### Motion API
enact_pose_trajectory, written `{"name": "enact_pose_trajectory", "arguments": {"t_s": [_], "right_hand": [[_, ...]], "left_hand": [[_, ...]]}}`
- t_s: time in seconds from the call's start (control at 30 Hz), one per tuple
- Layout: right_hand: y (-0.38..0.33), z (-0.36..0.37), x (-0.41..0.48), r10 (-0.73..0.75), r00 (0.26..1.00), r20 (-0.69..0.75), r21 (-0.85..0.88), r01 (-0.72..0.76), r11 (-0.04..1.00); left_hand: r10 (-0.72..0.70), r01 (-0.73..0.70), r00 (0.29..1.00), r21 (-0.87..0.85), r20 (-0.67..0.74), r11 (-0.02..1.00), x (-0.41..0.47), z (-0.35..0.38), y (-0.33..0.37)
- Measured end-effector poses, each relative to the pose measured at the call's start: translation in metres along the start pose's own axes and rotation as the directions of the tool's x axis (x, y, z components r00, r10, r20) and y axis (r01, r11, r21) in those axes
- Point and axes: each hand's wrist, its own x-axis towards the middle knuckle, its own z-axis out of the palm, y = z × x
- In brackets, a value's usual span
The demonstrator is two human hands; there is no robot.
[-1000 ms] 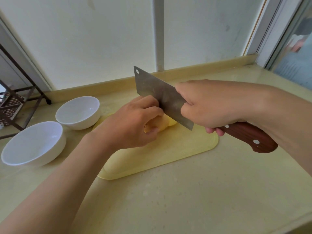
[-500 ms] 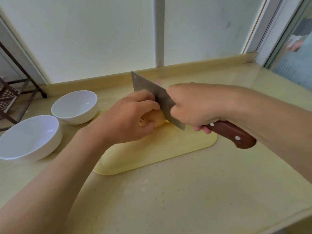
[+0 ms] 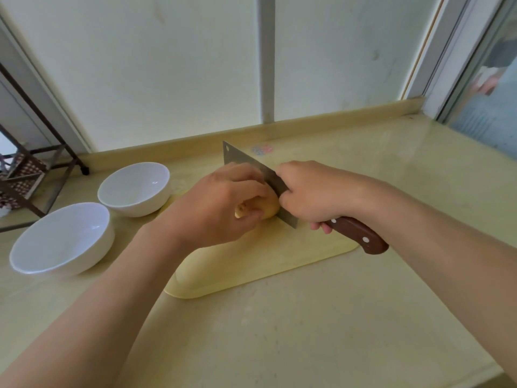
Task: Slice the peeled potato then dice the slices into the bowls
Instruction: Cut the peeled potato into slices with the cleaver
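**Right grip [image 3: 313, 197] on the cleaver, left grip [image 3: 221, 208] on the potato: slicing stage, bowls not yet filled**

Clamped round the dark wooden handle [image 3: 358, 236], the right grip has its fingers wrapped where the handle meets the blade. The left grip is curled over the peeled potato [image 3: 270, 210] and pins it to the cutting board [image 3: 265, 261], with its knuckles close against the flat of the cleaver [image 3: 246, 163].

The blade stands at the potato's right end, its lower corner down at the board, so one slice looks to be going through or just through. Any slices already cut would lie behind the blade and the right hand, and I cannot see them. No slices or dice show on the open part of the board. The near bowl [image 3: 64, 236] and the far bowl [image 3: 134, 186] both show bare white insides. I judge the task to be early: most of the slicing, all the dicing and the filling of the bowls remain.

The potato is pale yellow, rounded and matt, and probably slippery where cut. The cleaver is a broad rectangle of dull grey steel with a hole at its far top corner, and pale rivets show in the handle. The board is thin, pale yellow, smooth and round-cornered, likely plastic. Both bowls are glossy white, probably ceramic, and stand close together to the left of the board. The table [image 3: 279, 331] is a polished cream, stone-like surface.
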Motion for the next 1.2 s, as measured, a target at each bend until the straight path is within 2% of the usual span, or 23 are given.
{"name": "enact_pose_trajectory", "arguments": {"t_s": [0.13, 0.33, 0.77, 1.2], "right_hand": [[0.003, -0.014, -0.012, -0.031, 0.997, -0.076, 0.039, 0.035, 0.999], [0.002, -0.028, -0.019, -0.068, 0.990, -0.120, 0.008, 0.069, 0.998], [0.000, -0.037, -0.027, -0.085, 0.987, -0.134, -0.032, 0.081, 0.996], [-0.006, -0.039, -0.034, -0.087, 0.994, -0.063, -0.127, 0.078, 0.989]], "left_hand": [[0.021, -0.021, 1.000, 0.009, 0.004, 1.000, 0.001, -0.001, 0.000], [0.030, -0.030, 1.000, 0.006, 0.003, 1.000, 0.000, 0.001, 0.000], [0.016, -0.016, 1.000, 0.028, -0.001, 0.999, -0.001, 0.002, -0.002], [0.007, -0.008, 1.000, 0.055, 0.019, 0.998, 0.000, 0.000, -0.001]]}}
